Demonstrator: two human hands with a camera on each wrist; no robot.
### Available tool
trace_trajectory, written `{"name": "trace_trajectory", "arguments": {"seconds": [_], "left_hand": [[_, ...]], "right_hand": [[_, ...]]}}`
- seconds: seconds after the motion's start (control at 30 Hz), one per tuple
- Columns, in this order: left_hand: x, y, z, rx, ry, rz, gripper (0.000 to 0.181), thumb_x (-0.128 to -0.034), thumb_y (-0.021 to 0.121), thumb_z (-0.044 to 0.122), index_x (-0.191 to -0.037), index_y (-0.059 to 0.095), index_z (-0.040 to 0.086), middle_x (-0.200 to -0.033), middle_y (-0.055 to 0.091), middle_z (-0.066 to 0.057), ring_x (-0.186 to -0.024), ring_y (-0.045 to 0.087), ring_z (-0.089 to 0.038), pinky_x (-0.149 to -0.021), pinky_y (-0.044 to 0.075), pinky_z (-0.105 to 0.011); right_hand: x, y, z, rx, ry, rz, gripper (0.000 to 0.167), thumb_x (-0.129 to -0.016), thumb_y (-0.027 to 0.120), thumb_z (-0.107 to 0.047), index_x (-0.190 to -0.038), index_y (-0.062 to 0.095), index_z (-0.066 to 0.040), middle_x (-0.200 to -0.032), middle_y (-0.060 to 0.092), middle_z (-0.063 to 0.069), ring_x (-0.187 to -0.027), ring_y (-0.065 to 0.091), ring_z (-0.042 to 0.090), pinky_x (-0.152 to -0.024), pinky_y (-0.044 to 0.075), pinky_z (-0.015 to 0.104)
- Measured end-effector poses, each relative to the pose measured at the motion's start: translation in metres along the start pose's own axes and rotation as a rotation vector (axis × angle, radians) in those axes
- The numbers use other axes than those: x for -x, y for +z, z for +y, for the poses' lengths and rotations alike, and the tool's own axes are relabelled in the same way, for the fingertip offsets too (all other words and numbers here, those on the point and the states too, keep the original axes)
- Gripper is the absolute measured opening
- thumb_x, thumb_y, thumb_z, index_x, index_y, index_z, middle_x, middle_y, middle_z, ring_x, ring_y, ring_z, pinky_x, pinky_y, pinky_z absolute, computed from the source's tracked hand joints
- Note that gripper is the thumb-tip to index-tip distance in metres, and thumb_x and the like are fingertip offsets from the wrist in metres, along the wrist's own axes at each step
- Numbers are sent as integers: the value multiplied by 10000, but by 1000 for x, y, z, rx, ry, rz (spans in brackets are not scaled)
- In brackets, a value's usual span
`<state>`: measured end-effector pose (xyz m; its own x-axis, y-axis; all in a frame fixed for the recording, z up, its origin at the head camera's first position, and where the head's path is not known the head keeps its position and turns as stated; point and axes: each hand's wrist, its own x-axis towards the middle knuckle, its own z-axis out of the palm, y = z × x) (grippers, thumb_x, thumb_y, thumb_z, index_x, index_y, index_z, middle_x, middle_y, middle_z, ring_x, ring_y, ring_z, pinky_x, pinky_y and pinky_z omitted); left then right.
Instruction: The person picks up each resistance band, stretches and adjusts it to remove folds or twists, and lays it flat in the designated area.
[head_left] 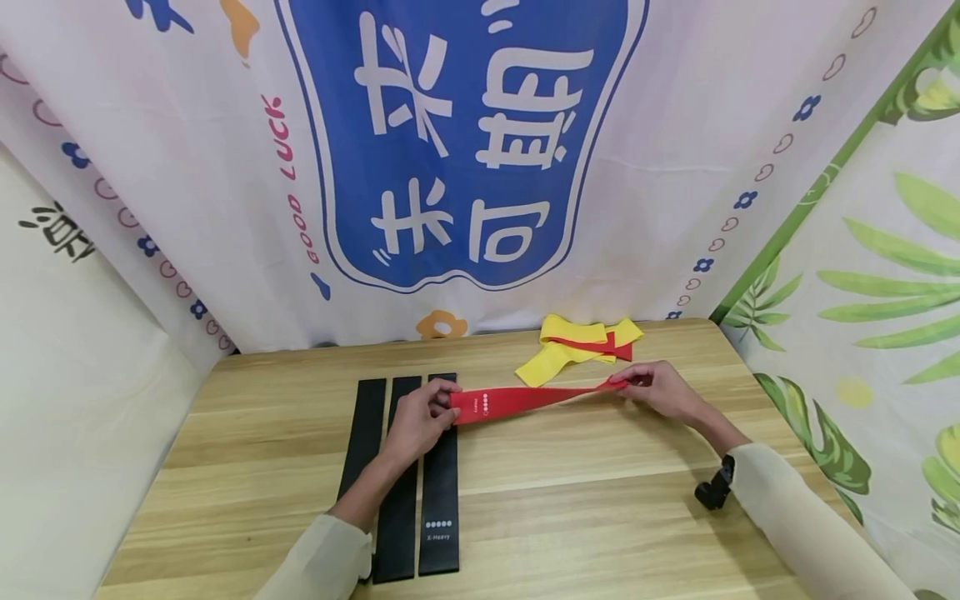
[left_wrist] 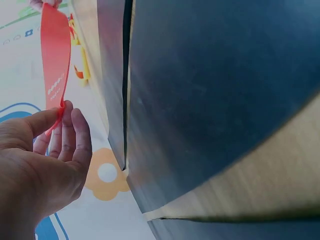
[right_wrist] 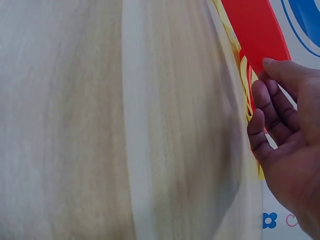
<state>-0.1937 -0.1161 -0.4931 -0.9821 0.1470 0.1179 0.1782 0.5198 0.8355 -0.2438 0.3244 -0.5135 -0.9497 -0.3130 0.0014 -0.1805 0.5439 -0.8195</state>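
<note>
A red resistance band (head_left: 498,403) marked "Heavy" is stretched out sideways between both hands, above the table. My left hand (head_left: 422,417) pinches its left end between thumb and fingers, over the black bands. At the other end, my right hand (head_left: 660,389) pinches the band, which twists and narrows toward that side. In the left wrist view, the thumb presses the red band (left_wrist: 55,60) against the fingers. The right wrist view shows thumb and forefinger on the red band (right_wrist: 257,30), with the other fingers bent. Beneath the left hand lies a black band (head_left: 440,500) labelled "X-Heavy".
Two more black bands, one in the middle (head_left: 397,508) and one at left (head_left: 363,433), lie lengthwise alongside. Near the table's back edge sits a loose pile of yellow bands (head_left: 551,364) with a red band (head_left: 621,346). A printed curtain (head_left: 480,308) hangs behind the wooden table (head_left: 570,517).
</note>
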Motion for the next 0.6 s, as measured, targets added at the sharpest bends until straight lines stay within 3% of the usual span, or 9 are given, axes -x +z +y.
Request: {"name": "trace_trajectory", "arguments": {"seconds": [0.3, 0.43, 0.6], "left_hand": [[10, 1, 2, 1, -7, -2, 315, -918, 789, -38, -1195, 722, 95, -954, 713, -62, -785, 707, -152, -731, 631, -312], [15, 0, 2, 2, -4, -4, 313, -914, 792, -37, -1190, 727, 95, -948, 715, -56, -781, 711, -148, -730, 630, -316], [20, -3, 5, -8, -24, -4, 319, -908, 801, -35, -1190, 726, 93, -956, 714, -56, -783, 712, -149, -747, 633, -324]], "right_hand": [[-2, -1, -6, 24, 15, 54, 94, -980, 771, -116, -1031, 789, -39, -893, 702, 119, -798, 580, 237, -650, 494, 243], [-4, 0, -11, 34, 17, 75, 89, -980, 780, -162, -978, 764, -74, -902, 664, 86, -836, 564, 261, -669, 480, 252], [-7, 1, -20, 34, 27, 107, 116, -968, 795, -171, -1022, 762, -74, -986, 668, 97, -912, 578, 277, -733, 522, 254]]}}
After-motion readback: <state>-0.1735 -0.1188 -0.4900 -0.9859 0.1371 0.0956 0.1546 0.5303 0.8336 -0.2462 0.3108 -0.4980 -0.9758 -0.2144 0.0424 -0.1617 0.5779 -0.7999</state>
